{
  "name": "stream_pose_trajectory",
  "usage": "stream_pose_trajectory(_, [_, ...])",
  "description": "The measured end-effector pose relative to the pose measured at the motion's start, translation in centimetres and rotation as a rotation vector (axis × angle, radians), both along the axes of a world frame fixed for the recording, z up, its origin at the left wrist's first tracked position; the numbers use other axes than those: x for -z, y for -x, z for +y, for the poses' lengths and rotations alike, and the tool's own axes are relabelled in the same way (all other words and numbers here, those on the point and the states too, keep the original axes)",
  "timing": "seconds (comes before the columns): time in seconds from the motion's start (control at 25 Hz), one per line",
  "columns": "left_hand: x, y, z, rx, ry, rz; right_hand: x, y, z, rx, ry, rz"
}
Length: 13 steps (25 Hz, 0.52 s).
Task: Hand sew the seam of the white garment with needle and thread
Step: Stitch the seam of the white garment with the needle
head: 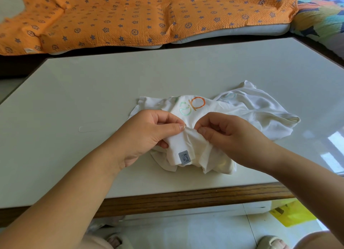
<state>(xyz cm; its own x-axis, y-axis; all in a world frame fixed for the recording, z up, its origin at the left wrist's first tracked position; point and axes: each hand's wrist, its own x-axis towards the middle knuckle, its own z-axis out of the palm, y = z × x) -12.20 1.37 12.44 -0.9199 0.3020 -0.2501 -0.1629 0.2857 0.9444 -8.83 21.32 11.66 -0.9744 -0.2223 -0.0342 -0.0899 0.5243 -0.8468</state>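
A crumpled white garment with orange and green printed letters lies on the white table, near its front edge. A small grey label shows on the folded part closest to me. My left hand pinches a raised fold of the fabric between thumb and fingers. My right hand pinches the same fold from the right side, fingertips almost meeting the left thumb. A thin loop of pale thread lies on the table to the left. No needle can be made out.
The table has a wooden front edge. Behind it a sofa carries an orange patterned blanket and a multicoloured cover. A yellow plastic bag lies on the floor at the lower right, near my feet.
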Motion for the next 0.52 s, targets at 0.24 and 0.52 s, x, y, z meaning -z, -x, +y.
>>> stream_pose_trajectory(0.24, [-0.03, -0.08, 0.10, -0.001, -0.008, -0.003, -0.08, -0.04, -0.04, 0.021, -0.038, -0.010])
stream_pose_trajectory(0.52, [-0.04, -0.05, 0.10, -0.003, -0.004, -0.001, -0.06, -0.02, -0.13, 0.009, -0.033, -0.023])
